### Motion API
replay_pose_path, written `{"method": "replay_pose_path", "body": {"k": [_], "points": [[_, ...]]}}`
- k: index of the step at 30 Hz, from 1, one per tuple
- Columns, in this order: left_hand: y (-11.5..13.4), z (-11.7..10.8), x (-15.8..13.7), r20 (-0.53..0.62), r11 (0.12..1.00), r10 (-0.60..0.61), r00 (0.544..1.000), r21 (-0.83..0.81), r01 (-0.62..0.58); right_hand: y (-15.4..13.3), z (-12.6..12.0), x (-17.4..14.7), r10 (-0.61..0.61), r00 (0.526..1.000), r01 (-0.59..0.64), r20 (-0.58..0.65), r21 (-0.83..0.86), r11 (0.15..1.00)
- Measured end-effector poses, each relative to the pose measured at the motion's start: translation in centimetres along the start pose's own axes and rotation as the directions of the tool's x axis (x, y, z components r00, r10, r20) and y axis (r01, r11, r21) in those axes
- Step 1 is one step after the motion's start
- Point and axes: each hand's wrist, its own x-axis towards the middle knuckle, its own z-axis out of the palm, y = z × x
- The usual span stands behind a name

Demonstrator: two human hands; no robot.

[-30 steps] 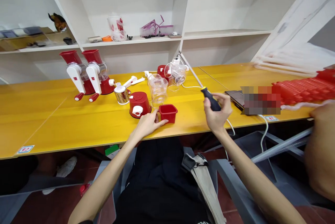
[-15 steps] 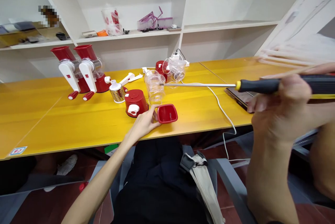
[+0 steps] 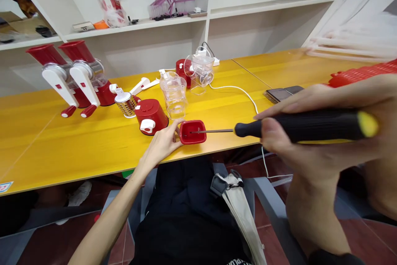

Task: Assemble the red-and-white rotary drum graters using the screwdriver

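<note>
My left hand (image 3: pixel 164 141) grips the left side of a red rectangular plastic cup (image 3: pixel 192 142) at the table's front edge, its opening facing me. In my right hand (image 3: pixel 310 149) is a screwdriver (image 3: pixel 297 126) with a black and yellow handle. The long shaft points left across the rim, and the tip is over or inside the cup. A few small, thin bits show inside; I cannot make out what they are. Left of the cup stands a red base with a white knob (image 3: pixel 151 116). Behind it is a clear plastic housing (image 3: pixel 173 95).
Two assembled red-and-white rotary graters (image 3: pixel 87 75) stand at the back left. A grater drum (image 3: pixel 125 103) and white crank handles (image 3: pixel 141 86) lie near them. Farther back are another clear housing (image 3: pixel 201 68) and a white cable (image 3: pixel 245 93). A phone (image 3: pixel 283 93) lies right; a red textured object (image 3: pixel 362 72) is beyond my right hand.
My right hand has come down and left, bringing the screwdriver tip from above the clear housing to the red cup. The view has shifted; my left hand still grips the cup.
</note>
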Motion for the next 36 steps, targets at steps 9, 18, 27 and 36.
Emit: {"method": "replay_pose_path", "body": {"k": [9, 18, 27, 36], "points": [[-0.1, 0.1, -0.1, -0.009, 1.000, 0.013, 1.000, 0.016, -0.013, -0.4, 3.5, 1.1, -0.172, 0.985, 0.173, 0.029, -0.071, 0.982], [0.1, 0.1, 0.0, -0.001, 1.000, 0.004, 1.000, 0.027, -0.004, -0.2, 3.3, 1.2, -0.170, 0.985, 0.170, 0.013, -0.083, 0.982], [0.1, 0.1, 0.0, -0.012, 0.999, 0.015, 1.000, 0.028, -0.015, 0.7, 3.2, 1.6, -0.267, 0.960, 0.272, 0.084, -0.054, 0.961], [0.3, 0.1, 0.0, -0.019, 0.999, -0.006, 1.000, 0.053, 0.007, 1.6, 2.1, 2.3, -0.314, 0.930, 0.297, -0.189, -0.113, 0.948]]}}
